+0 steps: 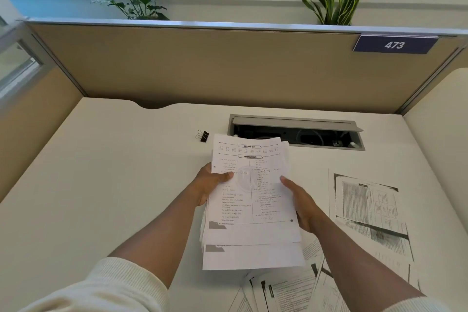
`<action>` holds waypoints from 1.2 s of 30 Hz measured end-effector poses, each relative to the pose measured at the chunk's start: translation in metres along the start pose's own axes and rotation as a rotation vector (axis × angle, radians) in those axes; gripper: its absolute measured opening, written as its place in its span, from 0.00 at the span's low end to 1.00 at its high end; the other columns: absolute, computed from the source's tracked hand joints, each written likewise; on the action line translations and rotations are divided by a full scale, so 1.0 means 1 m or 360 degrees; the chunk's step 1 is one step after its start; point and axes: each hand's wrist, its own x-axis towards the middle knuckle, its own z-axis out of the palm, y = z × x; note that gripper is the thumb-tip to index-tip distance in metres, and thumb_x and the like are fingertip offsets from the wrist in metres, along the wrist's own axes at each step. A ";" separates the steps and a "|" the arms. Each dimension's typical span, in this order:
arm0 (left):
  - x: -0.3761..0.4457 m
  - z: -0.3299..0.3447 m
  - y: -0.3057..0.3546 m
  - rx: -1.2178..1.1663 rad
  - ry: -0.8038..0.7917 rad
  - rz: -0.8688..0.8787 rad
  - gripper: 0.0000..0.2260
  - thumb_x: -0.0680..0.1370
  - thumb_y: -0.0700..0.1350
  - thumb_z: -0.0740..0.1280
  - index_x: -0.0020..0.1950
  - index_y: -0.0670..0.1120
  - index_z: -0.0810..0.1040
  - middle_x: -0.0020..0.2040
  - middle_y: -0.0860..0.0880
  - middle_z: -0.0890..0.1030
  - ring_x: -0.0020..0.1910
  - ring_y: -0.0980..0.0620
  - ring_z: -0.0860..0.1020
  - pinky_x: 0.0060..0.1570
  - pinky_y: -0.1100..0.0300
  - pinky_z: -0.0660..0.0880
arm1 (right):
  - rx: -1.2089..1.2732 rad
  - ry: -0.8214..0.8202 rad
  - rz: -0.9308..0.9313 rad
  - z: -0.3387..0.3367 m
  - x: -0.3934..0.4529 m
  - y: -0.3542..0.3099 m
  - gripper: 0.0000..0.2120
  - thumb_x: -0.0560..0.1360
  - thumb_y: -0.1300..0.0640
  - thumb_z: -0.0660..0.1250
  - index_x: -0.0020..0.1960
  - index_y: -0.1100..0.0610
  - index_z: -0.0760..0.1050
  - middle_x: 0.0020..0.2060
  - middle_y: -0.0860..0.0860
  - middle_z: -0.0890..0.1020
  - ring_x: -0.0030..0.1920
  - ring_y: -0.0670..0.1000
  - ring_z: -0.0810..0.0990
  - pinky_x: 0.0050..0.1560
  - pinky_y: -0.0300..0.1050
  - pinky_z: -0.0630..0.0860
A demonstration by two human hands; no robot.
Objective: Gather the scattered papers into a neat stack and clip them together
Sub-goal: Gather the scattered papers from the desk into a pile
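Both hands held a partly gathered stack of papers [253,200] above the desk [114,172], the left hand [210,183] gripping the left edge with the thumb on top and the right hand [301,204] gripping the right edge the same way. The sheets were not yet square: a lower page stuck out past the near end, and the far corners fanned slightly. To do this step well, the grip probably needed to loosen a little so the sheets could slide, then the stack could be stood on one edge and tapped against the desk until the sides lined up.

More loose papers lay unclaimed: a large printed sheet [369,210] flat on the desk to the right, and a jumble of overlapping pages [286,291] near the front edge, below the stack. These likely had to join the stack before clipping. The binder clip [202,136] sat on the desk just beyond the stack's far left corner (apart from it, untouched).

The left half of the desk offered bare room for tapping. An open cable tray [296,132] lay just behind the stack, where a sheet could slip in, and the partition [202,66] closed off the far side.
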 end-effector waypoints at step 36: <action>-0.031 0.008 0.050 0.0213 0.0010 0.0642 0.19 0.69 0.37 0.79 0.55 0.52 0.82 0.52 0.51 0.86 0.52 0.53 0.83 0.46 0.58 0.80 | -0.0514 0.0243 -0.0694 0.022 0.000 -0.031 0.18 0.68 0.68 0.74 0.57 0.56 0.79 0.52 0.52 0.84 0.53 0.55 0.82 0.52 0.53 0.81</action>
